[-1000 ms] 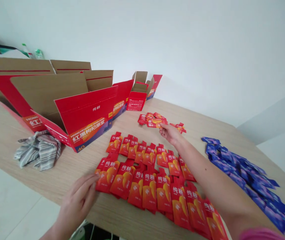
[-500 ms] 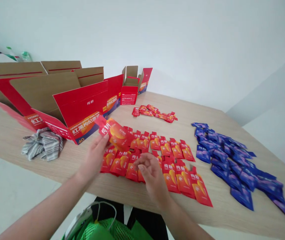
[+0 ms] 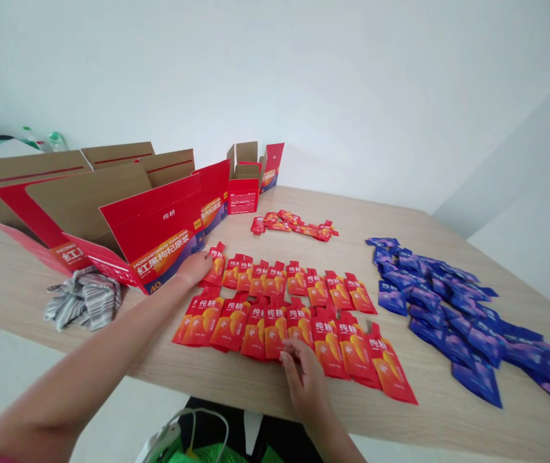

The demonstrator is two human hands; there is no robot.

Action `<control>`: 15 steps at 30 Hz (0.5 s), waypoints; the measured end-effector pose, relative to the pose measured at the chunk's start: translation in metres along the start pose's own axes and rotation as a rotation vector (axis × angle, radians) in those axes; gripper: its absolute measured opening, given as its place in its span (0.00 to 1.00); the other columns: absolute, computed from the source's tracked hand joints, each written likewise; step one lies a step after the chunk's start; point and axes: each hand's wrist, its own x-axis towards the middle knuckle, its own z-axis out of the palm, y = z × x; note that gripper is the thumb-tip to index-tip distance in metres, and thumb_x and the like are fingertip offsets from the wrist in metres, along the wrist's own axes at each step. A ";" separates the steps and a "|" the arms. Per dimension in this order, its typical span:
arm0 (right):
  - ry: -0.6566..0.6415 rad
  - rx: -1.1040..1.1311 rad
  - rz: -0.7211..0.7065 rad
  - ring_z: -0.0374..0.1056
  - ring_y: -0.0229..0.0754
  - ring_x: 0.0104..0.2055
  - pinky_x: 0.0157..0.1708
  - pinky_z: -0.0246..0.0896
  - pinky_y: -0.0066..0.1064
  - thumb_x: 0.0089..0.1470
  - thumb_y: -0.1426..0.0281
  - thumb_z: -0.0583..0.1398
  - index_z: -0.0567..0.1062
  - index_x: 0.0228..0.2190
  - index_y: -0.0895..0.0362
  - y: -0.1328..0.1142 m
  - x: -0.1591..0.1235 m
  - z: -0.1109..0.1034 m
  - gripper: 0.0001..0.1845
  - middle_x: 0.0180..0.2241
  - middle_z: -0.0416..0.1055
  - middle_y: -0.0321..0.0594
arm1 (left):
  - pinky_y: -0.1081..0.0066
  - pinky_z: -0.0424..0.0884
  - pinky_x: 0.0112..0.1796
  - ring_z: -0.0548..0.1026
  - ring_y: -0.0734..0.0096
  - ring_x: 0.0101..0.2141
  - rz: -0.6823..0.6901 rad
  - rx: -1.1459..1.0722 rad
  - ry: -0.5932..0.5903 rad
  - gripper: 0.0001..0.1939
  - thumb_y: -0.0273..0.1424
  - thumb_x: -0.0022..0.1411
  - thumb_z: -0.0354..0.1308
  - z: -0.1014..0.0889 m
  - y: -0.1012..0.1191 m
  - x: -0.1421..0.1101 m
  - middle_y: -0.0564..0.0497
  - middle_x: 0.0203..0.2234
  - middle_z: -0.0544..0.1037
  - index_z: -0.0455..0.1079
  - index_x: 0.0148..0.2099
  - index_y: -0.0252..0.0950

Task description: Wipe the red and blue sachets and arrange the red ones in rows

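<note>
- Red foil sachets (image 3: 275, 328), in two rows on a pale wood counter (image 3: 448, 411), between both hands.
- Left grip (image 3: 195, 267): fingers against the top row's end sachet; clamped or not, cannot tell.
- Right grip (image 3: 304, 379): fingers loosely together at the lower row's edge; clamped or not, cannot tell.
- Beyond: blue foil sachets (image 3: 448, 308) rightward; open red cardboard cartons (image 3: 159, 225) behind.

Gap between red sachets (image 3: 275, 331) and blue sachets (image 3: 448, 308); open red carton (image 3: 159, 225) walls off left side.
</note>
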 end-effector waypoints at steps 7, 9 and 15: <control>0.062 -0.011 -0.138 0.76 0.44 0.32 0.32 0.72 0.34 0.65 0.63 0.56 0.75 0.40 0.51 -0.013 0.001 -0.008 0.09 0.31 0.78 0.40 | 0.48 0.67 0.56 0.73 0.54 0.54 0.002 0.202 0.052 0.19 0.41 0.70 0.55 -0.002 0.007 0.004 0.40 0.51 0.76 0.72 0.51 0.31; 0.032 -0.048 -0.206 0.76 0.44 0.31 0.34 0.72 0.36 0.64 0.64 0.57 0.74 0.41 0.50 -0.014 0.000 -0.016 0.07 0.30 0.78 0.38 | 0.48 0.65 0.57 0.72 0.53 0.56 0.037 0.194 0.083 0.19 0.40 0.70 0.54 -0.004 0.016 0.012 0.38 0.53 0.74 0.71 0.53 0.30; 0.075 -0.238 -0.339 0.77 0.48 0.32 0.39 0.70 0.42 0.59 0.65 0.63 0.76 0.43 0.44 0.013 -0.022 -0.045 0.09 0.32 0.80 0.37 | 0.52 0.72 0.51 0.75 0.58 0.50 0.065 0.054 0.054 0.19 0.39 0.69 0.57 0.007 0.052 0.078 0.43 0.53 0.75 0.68 0.58 0.35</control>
